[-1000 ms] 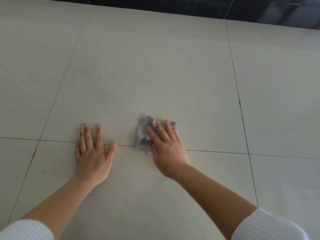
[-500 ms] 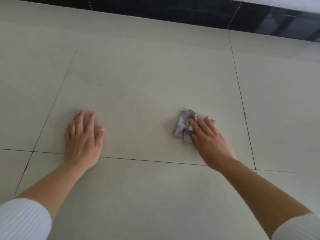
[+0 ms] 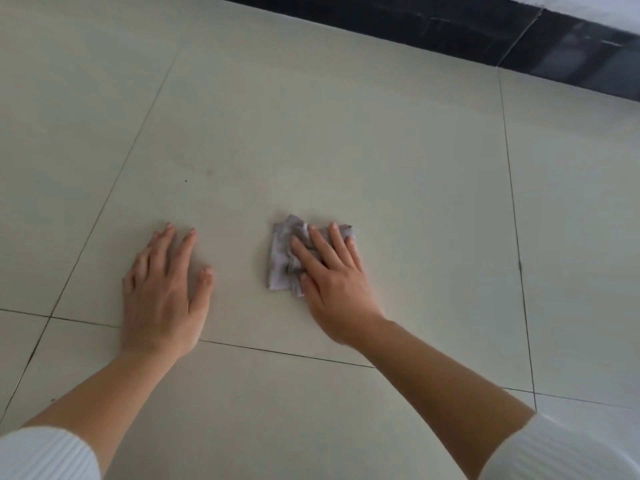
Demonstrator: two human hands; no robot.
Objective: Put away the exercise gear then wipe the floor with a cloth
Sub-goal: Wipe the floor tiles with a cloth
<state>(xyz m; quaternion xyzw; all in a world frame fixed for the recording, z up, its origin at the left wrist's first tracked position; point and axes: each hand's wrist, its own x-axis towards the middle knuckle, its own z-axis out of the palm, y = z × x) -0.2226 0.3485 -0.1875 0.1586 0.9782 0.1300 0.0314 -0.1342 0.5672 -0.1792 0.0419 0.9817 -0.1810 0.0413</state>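
Nearest the camera, at 7 and 5 o'clock, white sleeves [image 3: 45,452] end in bare forearms. Further out, the left hand [image 3: 162,292] lies flat on the floor [image 3: 346,150], fingers straight and slightly spread, holding nothing. At its 3 o'clock the right hand [image 3: 332,289] presses the cloth [image 3: 282,258] down with straight, spread fingers, none curled round it. The small grey cloth looks light, soft and crumpled. It would likely bunch or slip free, so a flat palm over its middle seems best. The floor's pale glossy surface, crossed by thin grout lines [image 3: 277,352], probably lets it glide. A dark skirting band [image 3: 450,32] closes the room from 12 to 2 o'clock.
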